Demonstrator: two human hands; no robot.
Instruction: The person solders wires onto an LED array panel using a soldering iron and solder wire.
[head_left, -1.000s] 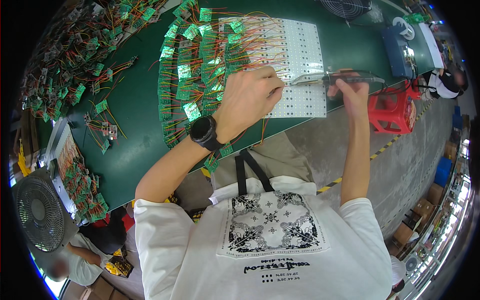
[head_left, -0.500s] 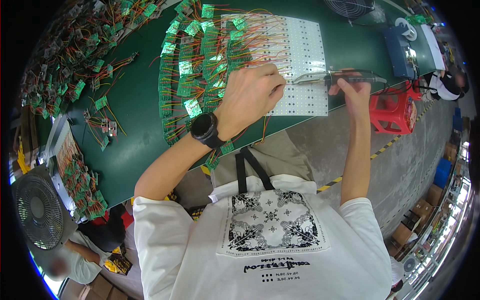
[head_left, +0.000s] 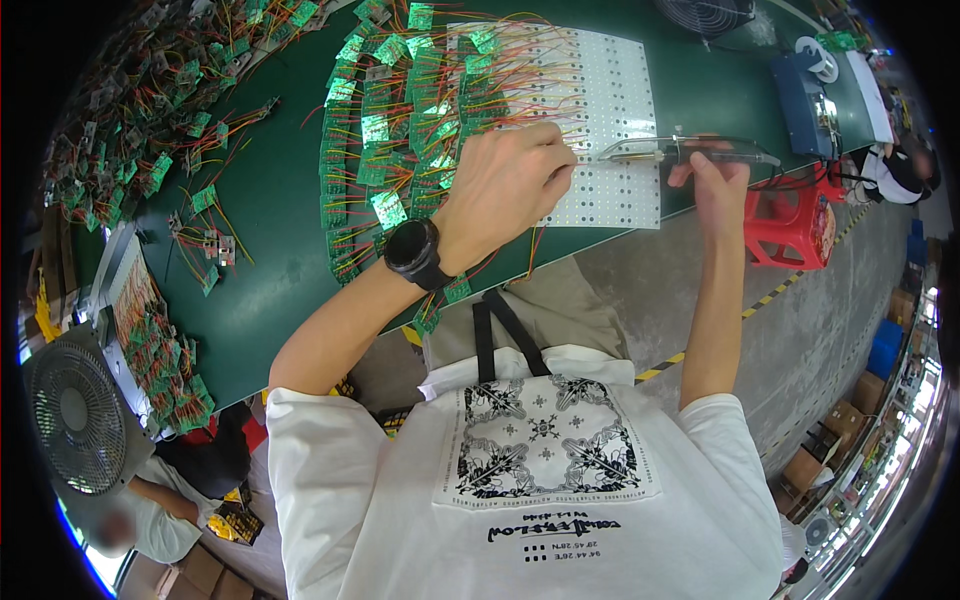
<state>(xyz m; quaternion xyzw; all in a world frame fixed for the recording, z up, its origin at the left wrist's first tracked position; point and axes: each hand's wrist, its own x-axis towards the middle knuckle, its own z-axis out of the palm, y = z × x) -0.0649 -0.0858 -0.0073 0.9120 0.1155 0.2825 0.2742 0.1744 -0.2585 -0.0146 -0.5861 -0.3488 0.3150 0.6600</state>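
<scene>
My left hand (head_left: 512, 182), with a black watch on its wrist, is closed in a pinch over the left part of a white panel (head_left: 625, 95) dotted with rows of small spots. Whatever its fingertips hold is hidden. Closed around a soldering iron (head_left: 688, 152) with a curved feed tube, my right hand (head_left: 716, 180) is at the panel's right edge. The iron's tip points left, a short way from my left fingers. Small green circuit boards (head_left: 388, 209) lie in columns left of the panel, their red and yellow wires running onto it.
A large heap of wired boards (head_left: 110, 130) covers the table's far left. A blue machine with a spool (head_left: 803, 100) stands at the right, near a red stool (head_left: 790, 225). A fan (head_left: 75, 415) and a person (head_left: 165, 520) are at the lower left.
My right hand and the soldering iron have shifted slightly right, widening the gap between the iron's tip and my left fingers. My left hand stays nearly in place.
</scene>
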